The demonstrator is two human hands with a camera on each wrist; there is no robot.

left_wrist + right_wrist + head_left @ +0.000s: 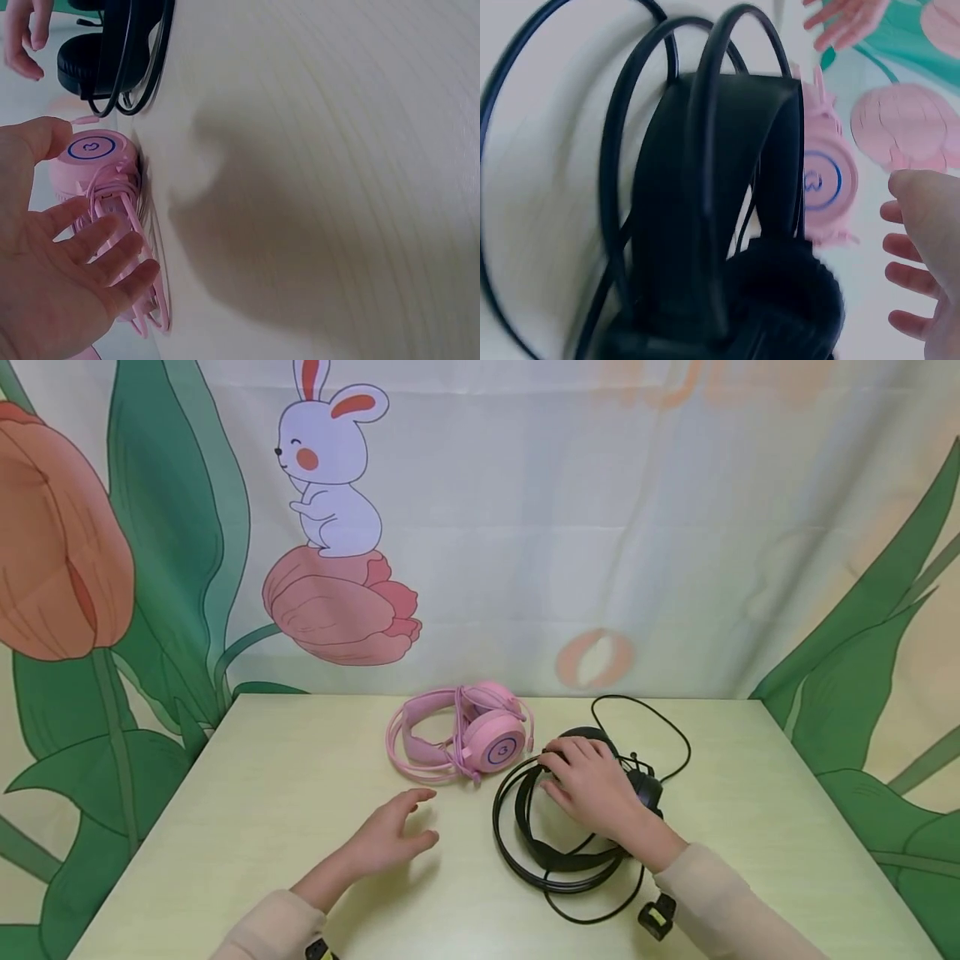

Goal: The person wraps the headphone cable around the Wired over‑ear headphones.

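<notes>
On the tabletop [262,777], the pink headset [495,739] at far centre is cable-wrapped, the black headset [555,858] to its right has its cable [688,747] loose, the left hand [384,839] is spread, empty, and the right hand [596,789] hovers relaxed, apparently gripping nothing.

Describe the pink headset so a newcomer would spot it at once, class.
Find the pale table below the painted rabbit. Near its far edge, left of the black headset, lies the pink headset, its cord wrapped around it. Unlike its black neighbour, it is pink, with a blue-ringed ear cup.
</notes>
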